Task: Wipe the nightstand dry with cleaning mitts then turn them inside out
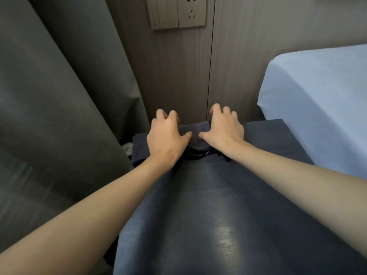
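Note:
The nightstand (228, 205) has a dark blue top with a glossy patch near the front. At its far edge, against the wall, lies a dark blue cleaning mitt (195, 133) in a bundle, with a dark cuff at its near side. My left hand (165, 138) rests on the bundle's left part, fingers spread and curled. My right hand (223, 128) rests on its right part, fingers bent over the far edge. Both thumbs point toward each other over the cloth. I cannot tell whether the bundle is one mitt or two.
A grey curtain (59, 106) hangs at the left, close to the nightstand. A bed with a pale blue sheet (317, 96) stands at the right. A switch and socket panel (176, 11) is on the wood-grain wall behind.

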`<action>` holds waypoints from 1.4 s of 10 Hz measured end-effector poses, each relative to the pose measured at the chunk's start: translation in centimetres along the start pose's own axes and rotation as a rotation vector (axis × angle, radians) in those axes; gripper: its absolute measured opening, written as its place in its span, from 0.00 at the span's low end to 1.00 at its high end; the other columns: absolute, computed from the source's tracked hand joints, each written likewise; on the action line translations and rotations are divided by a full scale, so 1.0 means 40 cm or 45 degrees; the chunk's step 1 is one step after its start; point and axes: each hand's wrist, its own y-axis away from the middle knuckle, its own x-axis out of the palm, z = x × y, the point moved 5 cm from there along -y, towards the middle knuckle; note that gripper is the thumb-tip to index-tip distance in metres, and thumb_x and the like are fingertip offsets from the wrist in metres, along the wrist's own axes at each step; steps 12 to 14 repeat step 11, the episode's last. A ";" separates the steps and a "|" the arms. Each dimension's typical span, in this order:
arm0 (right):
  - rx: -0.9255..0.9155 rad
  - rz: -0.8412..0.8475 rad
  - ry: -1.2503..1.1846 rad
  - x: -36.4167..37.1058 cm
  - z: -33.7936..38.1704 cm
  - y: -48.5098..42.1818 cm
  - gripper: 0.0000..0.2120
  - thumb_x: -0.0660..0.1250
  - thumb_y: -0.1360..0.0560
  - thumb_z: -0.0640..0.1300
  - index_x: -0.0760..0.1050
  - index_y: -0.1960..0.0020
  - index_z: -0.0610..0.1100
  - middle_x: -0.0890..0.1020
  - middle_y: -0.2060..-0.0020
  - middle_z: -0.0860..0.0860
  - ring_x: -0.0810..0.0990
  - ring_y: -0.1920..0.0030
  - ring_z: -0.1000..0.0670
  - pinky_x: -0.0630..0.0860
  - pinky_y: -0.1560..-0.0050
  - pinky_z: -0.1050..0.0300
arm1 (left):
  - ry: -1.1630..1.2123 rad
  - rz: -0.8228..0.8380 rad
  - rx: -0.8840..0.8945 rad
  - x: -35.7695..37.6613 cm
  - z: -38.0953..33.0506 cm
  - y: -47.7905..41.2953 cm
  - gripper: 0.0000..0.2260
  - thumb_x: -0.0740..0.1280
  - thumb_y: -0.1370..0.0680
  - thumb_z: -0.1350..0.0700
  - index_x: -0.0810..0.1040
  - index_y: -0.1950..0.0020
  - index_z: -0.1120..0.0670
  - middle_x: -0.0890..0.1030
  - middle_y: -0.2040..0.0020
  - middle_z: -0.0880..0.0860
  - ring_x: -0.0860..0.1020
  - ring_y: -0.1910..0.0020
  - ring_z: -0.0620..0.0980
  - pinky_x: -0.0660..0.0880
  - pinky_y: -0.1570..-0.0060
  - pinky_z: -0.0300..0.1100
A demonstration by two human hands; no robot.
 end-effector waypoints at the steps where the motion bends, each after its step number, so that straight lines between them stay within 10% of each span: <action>1: -0.360 -0.098 0.092 0.013 0.047 0.002 0.26 0.62 0.20 0.49 0.64 0.24 0.44 0.70 0.28 0.45 0.66 0.27 0.43 0.65 0.31 0.48 | -0.216 0.250 0.314 0.047 -0.021 -0.023 0.23 0.56 0.17 0.44 0.67 0.25 0.54 0.65 0.25 0.58 0.64 0.27 0.60 0.65 0.31 0.55; 3: -0.509 0.459 0.321 0.116 0.009 0.022 0.30 0.42 0.15 0.57 0.41 0.18 0.47 0.45 0.18 0.51 0.39 0.19 0.52 0.37 0.21 0.46 | -0.463 0.782 0.386 0.139 0.040 0.028 0.29 0.41 0.16 0.42 0.39 0.19 0.54 0.39 0.18 0.53 0.37 0.20 0.51 0.38 0.23 0.51; 5: -0.610 0.280 0.491 0.065 0.052 0.013 0.29 0.48 0.17 0.52 0.50 0.18 0.47 0.49 0.18 0.48 0.41 0.19 0.49 0.33 0.23 0.42 | -0.258 0.377 0.234 0.066 0.058 0.015 0.29 0.43 0.16 0.42 0.41 0.18 0.52 0.38 0.18 0.55 0.37 0.20 0.55 0.38 0.23 0.52; 9: -0.394 0.392 0.270 0.151 0.111 0.062 0.28 0.38 0.17 0.60 0.39 0.19 0.57 0.42 0.18 0.52 0.37 0.19 0.49 0.35 0.22 0.40 | -0.457 0.572 0.032 0.094 0.164 0.043 0.27 0.41 0.17 0.38 0.38 0.20 0.41 0.40 0.18 0.51 0.38 0.20 0.55 0.39 0.23 0.55; 11: -0.221 0.791 -0.211 0.126 0.105 0.006 0.25 0.41 0.15 0.49 0.48 0.18 0.58 0.43 0.18 0.53 0.36 0.20 0.52 0.29 0.24 0.45 | 0.242 0.818 -0.320 0.054 0.169 -0.031 0.26 0.59 0.18 0.47 0.55 0.20 0.42 0.44 0.18 0.57 0.38 0.20 0.56 0.34 0.24 0.55; 14: -0.221 0.791 -0.211 0.126 0.105 0.006 0.25 0.41 0.15 0.49 0.48 0.18 0.58 0.43 0.18 0.53 0.36 0.20 0.52 0.29 0.24 0.45 | 0.242 0.818 -0.320 0.054 0.169 -0.031 0.26 0.59 0.18 0.47 0.55 0.20 0.42 0.44 0.18 0.57 0.38 0.20 0.56 0.34 0.24 0.55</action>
